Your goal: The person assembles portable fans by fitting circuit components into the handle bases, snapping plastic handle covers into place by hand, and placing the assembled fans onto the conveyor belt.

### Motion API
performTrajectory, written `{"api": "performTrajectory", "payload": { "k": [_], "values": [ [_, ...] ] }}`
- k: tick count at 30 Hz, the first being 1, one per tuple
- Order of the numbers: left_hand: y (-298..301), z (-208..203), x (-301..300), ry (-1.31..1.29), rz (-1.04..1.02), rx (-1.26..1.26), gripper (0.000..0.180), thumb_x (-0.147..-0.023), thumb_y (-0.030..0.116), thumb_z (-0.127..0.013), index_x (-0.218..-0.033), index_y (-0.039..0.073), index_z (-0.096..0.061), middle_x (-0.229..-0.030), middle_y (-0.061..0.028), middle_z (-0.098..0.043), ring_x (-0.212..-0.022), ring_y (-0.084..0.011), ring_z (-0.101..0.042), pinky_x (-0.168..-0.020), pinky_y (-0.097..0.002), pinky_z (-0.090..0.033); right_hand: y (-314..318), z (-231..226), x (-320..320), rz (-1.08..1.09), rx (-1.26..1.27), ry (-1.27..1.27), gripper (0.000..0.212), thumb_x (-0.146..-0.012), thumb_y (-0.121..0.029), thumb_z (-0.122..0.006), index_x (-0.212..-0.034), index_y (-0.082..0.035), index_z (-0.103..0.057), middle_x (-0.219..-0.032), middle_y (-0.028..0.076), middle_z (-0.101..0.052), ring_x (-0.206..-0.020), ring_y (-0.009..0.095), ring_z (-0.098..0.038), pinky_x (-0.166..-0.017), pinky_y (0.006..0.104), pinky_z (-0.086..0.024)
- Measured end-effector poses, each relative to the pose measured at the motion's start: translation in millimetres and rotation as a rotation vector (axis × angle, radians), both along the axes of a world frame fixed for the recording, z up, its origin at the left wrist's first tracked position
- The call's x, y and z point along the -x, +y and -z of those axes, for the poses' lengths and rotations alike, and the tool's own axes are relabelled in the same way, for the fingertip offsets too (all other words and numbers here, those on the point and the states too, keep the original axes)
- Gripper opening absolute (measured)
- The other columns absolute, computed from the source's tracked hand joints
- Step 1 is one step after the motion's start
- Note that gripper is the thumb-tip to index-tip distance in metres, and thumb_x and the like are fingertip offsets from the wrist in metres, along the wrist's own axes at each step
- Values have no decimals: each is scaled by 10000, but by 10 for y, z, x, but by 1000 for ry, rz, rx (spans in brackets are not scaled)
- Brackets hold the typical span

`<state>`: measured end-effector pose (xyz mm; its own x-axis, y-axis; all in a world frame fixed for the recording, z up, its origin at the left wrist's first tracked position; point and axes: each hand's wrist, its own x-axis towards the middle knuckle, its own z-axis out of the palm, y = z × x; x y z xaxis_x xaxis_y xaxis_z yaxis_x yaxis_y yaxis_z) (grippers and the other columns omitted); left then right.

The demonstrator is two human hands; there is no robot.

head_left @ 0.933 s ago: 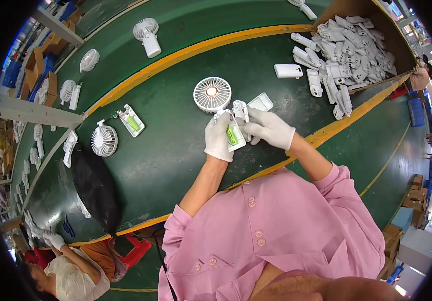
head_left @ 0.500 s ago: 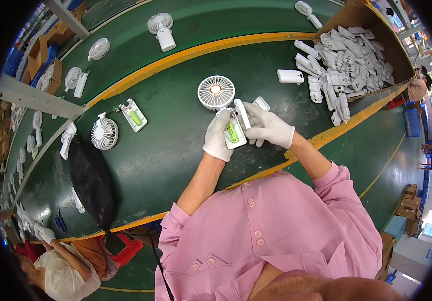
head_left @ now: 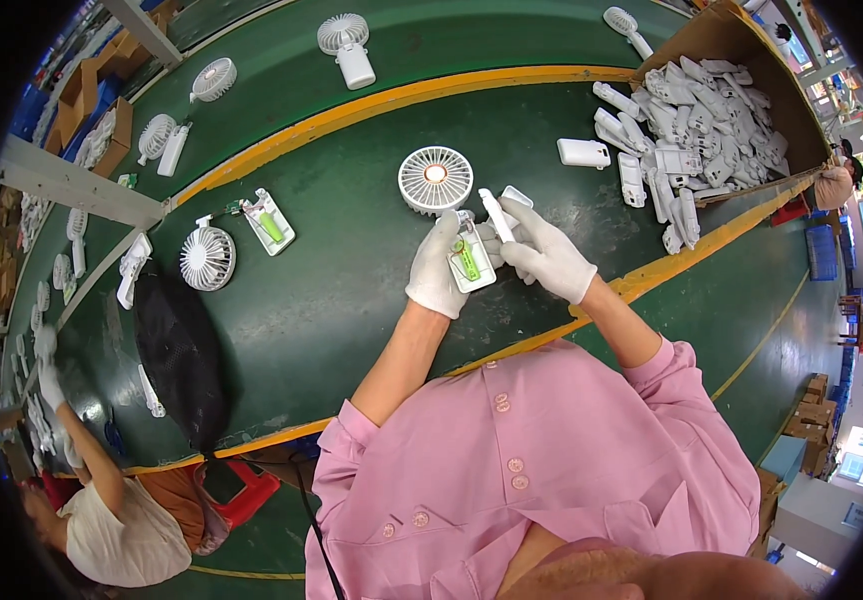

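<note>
Centre frame, left hand grips open fan handle while right hand, pinching white cover, has lifted it slightly

gloves: white, both hands
handle: white, green cell inside
cover: white
fan: white, orange hub
belt: dark green, yellow stripes
shirt: pink, pink buttons
box: brown, white parts inside
stool: red
</note>
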<state>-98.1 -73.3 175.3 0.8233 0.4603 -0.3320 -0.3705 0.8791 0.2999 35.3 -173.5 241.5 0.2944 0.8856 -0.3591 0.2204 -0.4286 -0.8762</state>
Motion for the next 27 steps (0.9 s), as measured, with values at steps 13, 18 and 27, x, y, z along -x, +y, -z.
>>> {"api": "performTrajectory", "payload": {
  "k": [13,18,27],
  "values": [
    [-62,-111,-12,185,-63,-162,169,-927,161,-501,-1007,13,-528,-805,-126,-618,-624,-214,-630,-539,-325,-538,-66,-65,21,-1,-55,108,678,-851,-196,-572,-1436,-18,-281,-905,113,-630,-626,104,-527,-556,239,-452],
    [-95,-125,-36,260,-111,-217,137,-924,139,-513,-976,23,-565,-776,-92,-613,-582,-188,-616,-499,-314,-520,-28,-157,32,-61,-62,40,662,-847,-162,-545,-1430,6,-281,-854,86,-578,-623,123,-525,-570,256,-453],
    [-130,-4,-106,424,-181,-360,188,-926,112,-513,-1050,13,-614,-943,-43,-633,-798,-116,-615,-676,-261,-497,196,-539,34,-385,-38,-524,639,-791,-278,-604,-1368,-75,-418,-863,185,-655,-712,295,-673,-654,383,-516]
  ]
}}
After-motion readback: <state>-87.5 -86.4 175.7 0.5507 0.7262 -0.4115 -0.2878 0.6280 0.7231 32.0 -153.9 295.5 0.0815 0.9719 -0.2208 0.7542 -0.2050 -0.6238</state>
